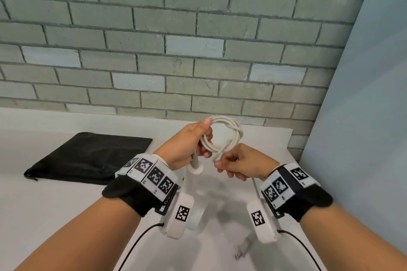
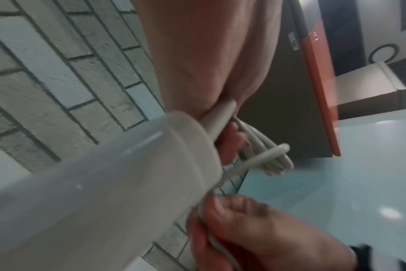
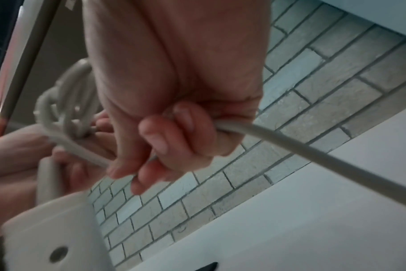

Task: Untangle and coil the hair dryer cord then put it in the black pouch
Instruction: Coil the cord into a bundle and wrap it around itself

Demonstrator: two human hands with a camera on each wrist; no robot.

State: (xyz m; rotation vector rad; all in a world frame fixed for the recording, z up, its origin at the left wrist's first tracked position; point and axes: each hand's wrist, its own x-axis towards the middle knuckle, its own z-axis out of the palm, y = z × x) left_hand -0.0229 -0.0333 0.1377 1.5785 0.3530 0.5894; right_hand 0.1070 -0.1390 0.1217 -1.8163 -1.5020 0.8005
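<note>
My left hand [image 1: 196, 143] grips a coil of white cord [image 1: 226, 132] held up above the table, several loops bunched under the thumb. The cord's grey strain relief [image 2: 220, 117] leaves the same fist, and the white hair dryer [image 2: 100, 198] hangs below it, partly hidden by the wrist cameras. My right hand [image 1: 233, 164] pinches the loose run of cord [image 3: 313, 152] just below the coil, fingers curled round it. The tail drops to the plug [image 1: 241, 251] near the table. The black pouch [image 1: 88, 158] lies flat on the table to the left, apart from both hands.
A white table [image 1: 44, 204] runs along a grey brick wall [image 1: 176, 50]. A pale blue panel [image 1: 363, 116] stands at the right. Black cables trail from both wrist cameras toward me.
</note>
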